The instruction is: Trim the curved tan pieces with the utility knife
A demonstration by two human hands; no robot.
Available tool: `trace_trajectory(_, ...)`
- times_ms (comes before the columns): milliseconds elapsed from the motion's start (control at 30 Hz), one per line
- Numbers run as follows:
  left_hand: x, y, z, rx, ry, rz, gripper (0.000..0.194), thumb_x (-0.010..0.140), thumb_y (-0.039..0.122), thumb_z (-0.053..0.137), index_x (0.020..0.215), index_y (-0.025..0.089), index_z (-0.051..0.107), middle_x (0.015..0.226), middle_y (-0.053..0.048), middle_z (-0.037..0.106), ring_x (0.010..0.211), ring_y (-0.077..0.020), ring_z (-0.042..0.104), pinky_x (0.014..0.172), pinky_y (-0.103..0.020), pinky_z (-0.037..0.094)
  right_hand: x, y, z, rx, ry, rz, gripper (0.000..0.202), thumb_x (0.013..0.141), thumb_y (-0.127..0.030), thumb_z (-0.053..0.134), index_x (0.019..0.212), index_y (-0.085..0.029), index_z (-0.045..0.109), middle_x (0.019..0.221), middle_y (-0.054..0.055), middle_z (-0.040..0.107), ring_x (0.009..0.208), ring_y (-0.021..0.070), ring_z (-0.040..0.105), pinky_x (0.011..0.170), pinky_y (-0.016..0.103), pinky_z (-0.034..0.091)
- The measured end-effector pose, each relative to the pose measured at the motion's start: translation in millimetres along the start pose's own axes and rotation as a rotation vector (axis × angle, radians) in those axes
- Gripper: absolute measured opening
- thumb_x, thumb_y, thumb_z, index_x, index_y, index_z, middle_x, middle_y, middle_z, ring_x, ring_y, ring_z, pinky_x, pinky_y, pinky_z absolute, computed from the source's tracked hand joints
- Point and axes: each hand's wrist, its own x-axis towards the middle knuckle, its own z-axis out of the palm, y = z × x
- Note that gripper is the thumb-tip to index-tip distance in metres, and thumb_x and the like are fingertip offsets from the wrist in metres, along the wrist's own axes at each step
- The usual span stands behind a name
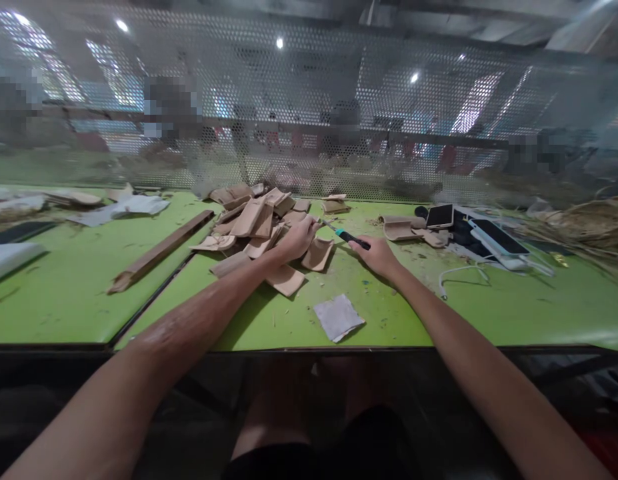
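Right hand (pixel 377 257) is closed around the teal-and-black handle of a small knife-like tool (pixel 349 237), fingers wrapped over its near end. The tool lies low over the green tabletop (pixel 509 310), its long axis running from the hand up and to the left, with the thin metal tip pointing toward the heap of curved tan bark-like pieces (pixel 261 230) at the middle of the table. Left hand (pixel 297 239) rests on that heap, fingers curled down over one tan piece at its right edge; whether it truly pinches the piece I cannot tell. Just beside the hand lies another curved tan piece (pixel 317 254), between the two hands. Nearer the table's front edge sits a grey square of cloth or paper (pixel 338 317). Left of the heap, a long brown wooden strip (pixel 161 252) lies slantwise. To the right, well apart, two smartphones (pixel 496 237) lie screen up beside a white cable (pixel 456 275). A perforated metal screen (pixel 309 107) backs the table.
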Motion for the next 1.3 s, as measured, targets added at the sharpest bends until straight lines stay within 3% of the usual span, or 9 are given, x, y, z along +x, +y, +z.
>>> trace_trajectory(300,0,-2,1.0,0.065,0.015,-0.024,0.033,0.098,0.036,0.045,0.069,0.023,0.036,0.063,-0.001,0.048,0.060,-0.0154,0.044,0.059,-0.030,0.033,3,7,1,-0.072,0.062,0.070,0.053,0.092,-0.059,0.047,0.106,-0.016,0.076,0.085,0.010,0.074,0.071,0.0220,0.061,0.059,0.029,0.034)
trace_trajectory(533,2,-3,0.6,0.027,-0.007,0.000,0.031,0.099,0.036,0.042,0.071,0.023,0.039,0.062,0.000,0.049,0.058,-0.0152,0.044,0.057,-0.029,0.033,0,-1,2,0.018,-0.021,-0.013,0.049,0.093,-0.054,0.048,0.107,-0.016,0.075,0.091,0.009,0.075,0.072,0.0208,0.062,0.062,0.028,0.038)
trace_trajectory(700,1,-6,0.9,0.038,-0.007,-0.001,0.031,0.099,0.034,0.043,0.071,0.023,0.038,0.060,0.000,0.048,0.057,-0.0157,0.044,0.057,-0.030,0.032,3,4,2,-0.057,0.018,0.068,0.054,0.094,-0.057,0.045,0.113,-0.015,0.074,0.092,0.012,0.075,0.077,0.0243,0.063,0.062,0.029,0.038)
trace_trajectory(967,1,-8,1.9,0.007,-0.031,-0.037,0.027,0.100,0.029,0.041,0.074,0.023,0.041,0.061,0.000,0.050,0.060,-0.0169,0.049,0.060,-0.030,0.036,0,-1,-1,0.039,-0.027,-0.004,0.051,0.093,-0.056,0.047,0.103,-0.015,0.076,0.083,0.008,0.073,0.068,0.0193,0.058,0.059,0.028,0.036)
trace_trajectory(1100,1,-10,2.5,-0.012,-0.023,-0.039,0.021,0.100,0.027,0.042,0.079,0.022,0.044,0.059,0.002,0.048,0.058,-0.0161,0.049,0.059,-0.029,0.036,0,-2,-1,0.077,-0.022,-0.032,0.048,0.092,-0.053,0.049,0.102,-0.015,0.076,0.090,0.009,0.074,0.073,0.0198,0.060,0.064,0.028,0.038)
trace_trajectory(1300,0,-11,2.1,-0.017,-0.022,-0.007,0.022,0.099,0.026,0.040,0.078,0.023,0.039,0.060,0.003,0.048,0.057,-0.0148,0.046,0.058,-0.028,0.033,3,6,1,-0.017,-0.005,0.042,0.052,0.093,-0.058,0.046,0.103,-0.016,0.076,0.086,0.010,0.073,0.071,0.0213,0.059,0.059,0.029,0.035)
